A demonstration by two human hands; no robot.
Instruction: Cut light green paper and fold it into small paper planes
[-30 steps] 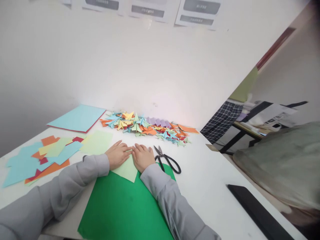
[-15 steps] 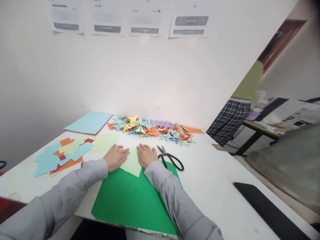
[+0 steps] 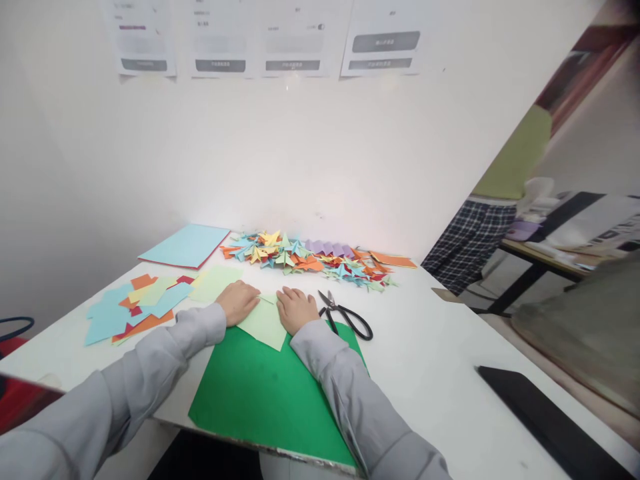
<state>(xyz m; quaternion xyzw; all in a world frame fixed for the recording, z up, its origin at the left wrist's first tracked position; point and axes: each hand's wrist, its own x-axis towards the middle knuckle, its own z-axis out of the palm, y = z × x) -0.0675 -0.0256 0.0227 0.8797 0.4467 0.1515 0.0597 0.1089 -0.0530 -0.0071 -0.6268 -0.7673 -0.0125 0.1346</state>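
Note:
A sheet of light green paper lies partly on a green sheet and partly on the white table, with a narrow fold showing along its far edge. At the paper's far left corner, the bent fingers of my left hand are closed on it. My right hand holds the right side of the same paper, its thumb mostly hidden. Just right of that hand lie black-handled scissors, blades apart and pointing away from me.
Folded paper planes in several colours are heaped along the wall, beside a pleated purple paper. Loose paper pieces spread at left, below a light blue sheet. A black flat object lies right. A person stands beyond.
My left hand's fingers have gone from stretched out to bent at the paper's far edge, where a fold now shows. The right hand barely moved. The whole view has shifted slightly.

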